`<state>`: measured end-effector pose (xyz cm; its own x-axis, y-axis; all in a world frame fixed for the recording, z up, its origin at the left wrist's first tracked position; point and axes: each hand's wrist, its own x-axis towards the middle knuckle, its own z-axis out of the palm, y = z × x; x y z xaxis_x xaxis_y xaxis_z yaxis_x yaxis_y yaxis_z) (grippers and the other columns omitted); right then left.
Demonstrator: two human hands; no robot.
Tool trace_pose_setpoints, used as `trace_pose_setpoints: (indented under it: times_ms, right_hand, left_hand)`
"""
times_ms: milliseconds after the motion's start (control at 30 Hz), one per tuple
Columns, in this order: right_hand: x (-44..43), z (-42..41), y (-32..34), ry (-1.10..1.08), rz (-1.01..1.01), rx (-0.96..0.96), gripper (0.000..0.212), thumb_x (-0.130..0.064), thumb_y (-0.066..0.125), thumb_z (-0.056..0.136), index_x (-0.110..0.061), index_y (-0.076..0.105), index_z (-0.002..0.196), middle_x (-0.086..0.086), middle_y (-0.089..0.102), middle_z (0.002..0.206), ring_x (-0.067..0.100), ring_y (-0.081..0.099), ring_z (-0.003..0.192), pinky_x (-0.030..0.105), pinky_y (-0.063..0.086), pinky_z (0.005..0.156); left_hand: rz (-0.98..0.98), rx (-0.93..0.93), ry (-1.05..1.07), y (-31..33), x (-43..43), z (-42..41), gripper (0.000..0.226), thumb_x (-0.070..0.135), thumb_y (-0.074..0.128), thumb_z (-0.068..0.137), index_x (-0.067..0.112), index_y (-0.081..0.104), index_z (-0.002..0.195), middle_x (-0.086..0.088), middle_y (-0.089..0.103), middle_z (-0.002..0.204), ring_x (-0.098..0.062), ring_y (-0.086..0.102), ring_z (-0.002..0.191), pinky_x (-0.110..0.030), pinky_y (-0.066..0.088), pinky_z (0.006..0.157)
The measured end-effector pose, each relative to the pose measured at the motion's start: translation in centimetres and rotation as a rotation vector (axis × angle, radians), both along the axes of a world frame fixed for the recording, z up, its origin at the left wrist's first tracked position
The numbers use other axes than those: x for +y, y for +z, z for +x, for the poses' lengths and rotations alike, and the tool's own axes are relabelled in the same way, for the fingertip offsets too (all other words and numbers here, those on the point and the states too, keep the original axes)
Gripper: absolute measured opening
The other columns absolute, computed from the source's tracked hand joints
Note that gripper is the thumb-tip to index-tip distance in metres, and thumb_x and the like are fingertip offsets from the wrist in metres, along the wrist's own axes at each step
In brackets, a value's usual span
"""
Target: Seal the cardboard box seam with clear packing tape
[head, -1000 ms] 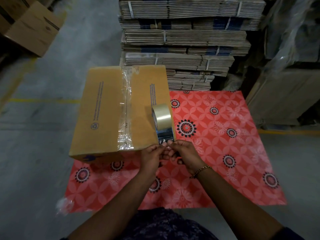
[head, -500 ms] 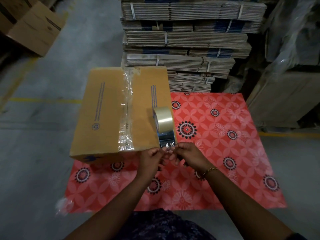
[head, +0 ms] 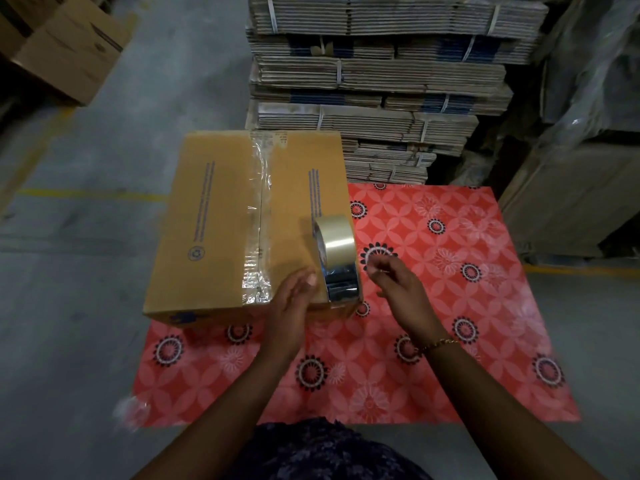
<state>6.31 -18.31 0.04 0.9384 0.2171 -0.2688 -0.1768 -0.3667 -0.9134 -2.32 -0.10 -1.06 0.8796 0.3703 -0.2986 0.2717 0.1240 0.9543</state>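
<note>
The brown cardboard box (head: 221, 223) lies on a red flower-patterned mat (head: 450, 306), clear tape already along its centre seam (head: 259, 220). The roll of clear packing tape (head: 337, 252) stands on the box's lid at its 4 o'clock corner. The left hand (head: 294, 299), fingers loosely spread and holding nothing, rests beside it; the right hand (head: 398, 289) hovers at 3 o'clock, fingertips pinched, possibly on a tape scrap. Sealing looks nearly finished; pressing the tape flat likely comes next.

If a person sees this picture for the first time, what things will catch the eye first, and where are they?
The red patterned mat on the grey floor stands out most. On its far left corner sits a cardboard box with shiny clear tape along its middle seam. A tape roll stands on edge on the box's near right corner, with the left hand beside it and the right hand lifted over the mat.
</note>
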Motion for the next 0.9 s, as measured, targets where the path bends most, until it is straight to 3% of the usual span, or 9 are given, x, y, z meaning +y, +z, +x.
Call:
trace_pose_setpoints:
  times_ms: [67, 167, 300, 400, 500, 667, 800, 900]
  right_hand:
    - [1.3, 0.7, 0.8, 0.043, 0.128, 0.138, 0.044, -0.036, 0.055, 0.100, -0.023, 0.053, 0.142, -0.004, 0.056, 0.143, 0.012, 0.055, 0.128, 0.030, 0.048, 0.096]
    - [3.0, 0.9, 1.2, 0.135, 0.221, 0.212, 0.053, -0.030, 0.052, 0.099, -0.024, 0.042, 0.151, -0.004, 0.054, 0.148, 0.006, 0.054, 0.130, 0.021, 0.048, 0.096]
    - [3.4, 0.6, 0.9, 0.196, 0.196, 0.142, 0.068, -0.013, 0.053, 0.083, -0.021, 0.044, 0.149, 0.005, 0.060, 0.140, 0.020, 0.059, 0.127, 0.038, 0.050, 0.103]
    - [2.8, 0.4, 0.6, 0.163, 0.226, 0.119, 0.071, -0.008, 0.052, 0.079, -0.025, 0.045, 0.148, 0.003, 0.063, 0.137, 0.021, 0.060, 0.126, 0.037, 0.052, 0.100]
    - [0.9, 0.5, 0.2, 0.107, 0.240, 0.103, 0.070, -0.008, 0.052, 0.081, -0.032, 0.047, 0.146, -0.005, 0.065, 0.135, 0.016, 0.061, 0.124, 0.031, 0.053, 0.093]
    - [-4.4, 1.4, -0.3, 0.004, 0.249, 0.084, 0.069, -0.006, 0.049, 0.088, -0.031, 0.039, 0.152, -0.004, 0.064, 0.138, 0.014, 0.064, 0.122, 0.025, 0.055, 0.087]
    - [-9.4, 3.5, -1.8, -0.084, 0.244, 0.122, 0.066, -0.005, 0.049, 0.083, -0.041, 0.052, 0.139, -0.009, 0.067, 0.132, 0.011, 0.064, 0.119, 0.022, 0.053, 0.086]
    - [-13.2, 5.4, -3.7, -0.102, 0.233, 0.161, 0.066, 0.000, 0.048, 0.082, -0.041, 0.057, 0.133, -0.004, 0.068, 0.130, 0.012, 0.063, 0.118, 0.023, 0.052, 0.087]
  left_hand:
    - [-0.086, -0.018, -0.085, 1.4, -0.4, 1.4, 0.046, 0.051, 0.051, 0.096, 0.035, 0.056, 0.138, 0.016, 0.057, 0.143, 0.006, 0.050, 0.132, -0.020, 0.039, 0.108]
    - [-0.160, -0.025, -0.179, 2.5, -1.3, 2.8, 0.065, 0.055, 0.040, 0.092, 0.031, 0.041, 0.152, 0.008, 0.047, 0.156, -0.007, 0.044, 0.143, -0.036, 0.034, 0.120]
    - [-0.220, -0.040, -0.230, 2.2, -1.9, 3.4, 0.073, 0.055, 0.041, 0.090, 0.028, 0.032, 0.157, 0.001, 0.051, 0.154, -0.009, 0.055, 0.134, -0.032, 0.048, 0.110]
    - [-0.275, -0.012, -0.241, 1.8, -2.2, 3.8, 0.076, 0.064, 0.050, 0.089, 0.033, 0.033, 0.156, -0.001, 0.055, 0.151, -0.017, 0.060, 0.130, -0.045, 0.053, 0.105]
    - [-0.279, 0.009, -0.296, 1.6, -3.4, 5.2, 0.071, 0.061, 0.049, 0.091, 0.032, 0.038, 0.155, -0.003, 0.056, 0.150, -0.023, 0.056, 0.135, -0.056, 0.045, 0.112]
    - [-0.160, 0.040, -0.399, 1.3, -7.9, 7.9, 0.079, 0.076, 0.048, 0.080, 0.040, 0.044, 0.150, -0.001, 0.060, 0.146, -0.019, 0.060, 0.129, -0.050, 0.048, 0.108]
    - [-0.145, 0.074, -0.493, -0.5, -12.9, 10.9, 0.085, 0.081, 0.043, 0.078, 0.037, 0.042, 0.152, 0.005, 0.054, 0.151, -0.010, 0.053, 0.136, -0.045, 0.039, 0.118]
    - [-0.165, 0.109, -0.508, -2.3, -16.9, 13.2, 0.054, 0.069, 0.042, 0.088, 0.048, 0.052, 0.137, 0.015, 0.062, 0.135, 0.006, 0.059, 0.120, -0.026, 0.047, 0.106]
